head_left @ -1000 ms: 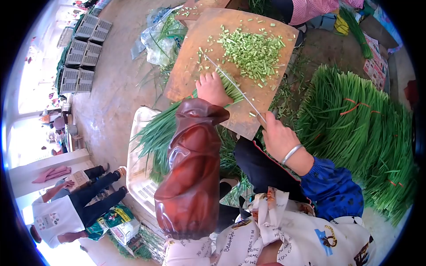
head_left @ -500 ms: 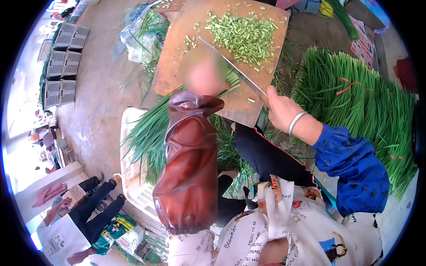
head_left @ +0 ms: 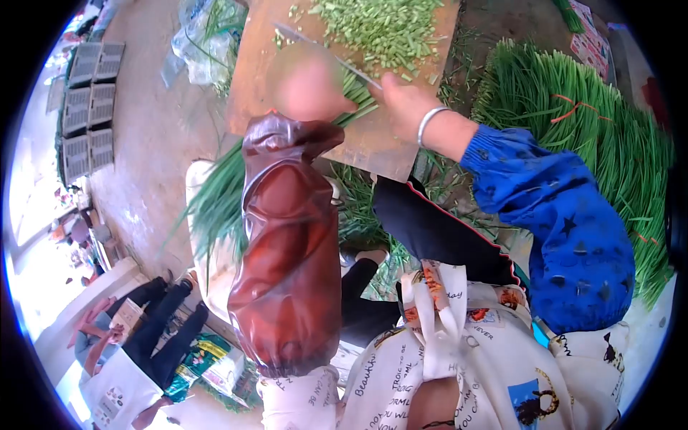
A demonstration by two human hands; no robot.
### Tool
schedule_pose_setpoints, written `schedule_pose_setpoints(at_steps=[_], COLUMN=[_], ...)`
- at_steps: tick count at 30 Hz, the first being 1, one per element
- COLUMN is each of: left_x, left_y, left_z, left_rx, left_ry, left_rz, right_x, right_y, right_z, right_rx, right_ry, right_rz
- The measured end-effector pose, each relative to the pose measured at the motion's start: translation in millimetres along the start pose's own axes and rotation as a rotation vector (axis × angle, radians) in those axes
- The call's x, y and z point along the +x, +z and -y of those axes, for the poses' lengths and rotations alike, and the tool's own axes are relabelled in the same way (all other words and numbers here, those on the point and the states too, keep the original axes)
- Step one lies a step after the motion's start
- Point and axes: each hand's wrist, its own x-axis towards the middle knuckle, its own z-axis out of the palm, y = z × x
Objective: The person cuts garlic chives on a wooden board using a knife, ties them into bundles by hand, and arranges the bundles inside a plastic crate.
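Note:
My left hand point(head_left: 309, 94), partly blurred, is closed on a bunch of green garlic chives point(head_left: 217, 195) lying across a wooden cutting board point(head_left: 380, 156). The cut ends of the bunch point right, towards the blade; its long leaves hang off the left side under my forearm. My right hand point(head_left: 407, 107) grips a knife point(head_left: 337, 59), its handle hidden by the fingers. The blade runs slantwise just beyond my left hand, close to the cut ends. A heap of chopped chives point(head_left: 380, 32) lies on the far part of the board.
A large stack of chives tied with red bands point(head_left: 573, 107) stands on the right. A clear plastic bag point(head_left: 204, 46) lies beyond the board's left edge. A pale basket point(head_left: 215, 287) is by my left forearm. Grey crates point(head_left: 89, 104) and a seated person point(head_left: 118, 387) are at the left.
The camera view has shifted slightly. My right hand and the knife have moved left and forward, nearer my left hand. My left hand stays on the chives.

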Motion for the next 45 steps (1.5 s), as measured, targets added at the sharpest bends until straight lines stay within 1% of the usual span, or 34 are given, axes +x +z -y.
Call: schedule_pose_setpoints(at_steps=[1,2,4,5,6,8,10,12,14,15,16,18,19,20,22,23,25,26,27,28,29,31,32,34,35,37,38,40,41,43,45], left_x=[1.3,-0.8,-10.6,-9.0,-7.0,-6.7,-4.5,0.0,-1.4,-1.2,-0.5,-2.9,-3.9,-2.7,-3.4,-3.7,-1.8,-1.5,-1.1,1.9,3.8,2.2,-0.5,-2.8,-4.4,-4.7,-4.7,0.1,2.8,3.6,-0.6], left_y=[-0.1,0.1,-0.2,-2.5,-2.2,1.3,-9.1,-9.6,-7.8,-9.9,-13.8,-12.6,-6.3,-10.6,-13.8,-10.5,-9.3,-4.0,1.5,0.5,-0.9,-1.1,2.3,-0.1,3.7,13.5,9.0,-5.7,-9.1,-10.9,-11.4], left_z=[1.2,-6.7,-21.3,-22.5,-21.2,-14.9,-21.4,-19.1,-14.8,-16.1,-19.8,-17.6,-17.3,-19.7,-21.2,-21.5,-21.5,-17.0,-12.1,-7.4,-6.3,-7.9,-7.8,-12.4,-10.5,-6.3,-9.2,-13.0,-11.5,-10.3,-14.3], left_rx=[-0.002,0.010,0.170,0.170,0.160,0.092,0.109,0.069,0.057,0.073,0.089,0.078,0.159,0.162,0.086,0.130,0.095,0.109,0.121,0.136,0.107,0.075,0.086,0.111,0.116,0.302,0.307,0.095,0.099,0.046,0.055], left_ry=[0.035,0.054,-0.099,-0.148,-0.157,-0.135,-0.148,-0.172,-0.166,-0.173,-0.173,-0.084,-0.086,-0.087,-0.143,-0.143,-0.190,-0.197,-0.204,-0.203,-0.221,-0.285,-0.272,-0.297,-0.299,-0.219,-0.219,-0.341,-0.339,-0.330,-0.316], left_rz=[-0.018,-0.024,-0.119,-0.033,-0.029,-0.002,0.051,0.129,0.102,0.111,0.115,0.060,0.018,0.011,0.107,0.063,0.119,0.048,-0.022,-0.038,-0.030,0.021,-0.014,-0.021,-0.031,-0.244,-0.244,0.074,0.059,0.152,0.115], right_x=[3.9,-2.9,-19.9,-34.4,-45.6,-57.4,-39.2,-8.3,16.5,20.7,18.5,20.9,10.7,-6.0,-29.9,-22.4,-6.6,7.3,31.1,46.3,46.9,39.5,30.0,4.2,-1.9,-10.2,-11.1,-6.4,-6.4,-12.8,-11.1], right_y=[-4.9,-11.3,-14.1,-10.7,-12.4,-14.2,-3.5,9.8,14.6,12.7,15.8,23.9,25.3,16.3,-1.1,7.5,29.0,32.0,25.7,17.9,17.6,19.4,14.9,5.7,-0.7,-15.2,-15.7,-19.1,-24.9,-36.0,-46.5], right_z=[5.0,4.9,6.8,-5.2,-9.1,-9.5,-14.3,-15.1,-5.6,-2.5,-6.2,-15.0,-21.6,-20.2,-15.0,-17.8,-27.7,-25.7,-11.4,-1.0,-2.3,-7.8,-11.5,-14.7,-15.9,-19.2,-21.7,-24.7,-24.7,-23.8,-16.9], right_rx=[0.034,0.038,-0.070,-0.062,-0.068,-0.085,-0.091,-0.015,-0.019,-0.030,-0.030,0.016,-0.032,-0.035,-0.042,-0.042,-0.011,-0.003,-0.071,-0.145,-0.152,-0.034,-0.036,-0.155,-0.156,-0.175,-0.171,-0.115,-0.118,-0.108,-0.099], right_ry=[0.088,0.091,0.092,0.024,0.023,0.145,0.132,-0.021,0.023,0.067,0.065,0.041,0.033,0.028,0.122,0.115,-0.113,-0.107,-0.055,-0.011,-0.022,-0.046,-0.050,0.024,0.015,0.093,0.090,0.109,0.101,0.003,-0.037], right_rz=[0.065,0.043,0.114,0.125,0.138,0.186,0.193,0.068,0.075,0.069,0.050,0.033,0.076,0.071,0.223,0.236,-0.079,-0.068,-0.001,0.059,0.050,0.026,0.008,0.134,0.127,0.147,0.145,-0.001,-0.014,0.063,0.088])
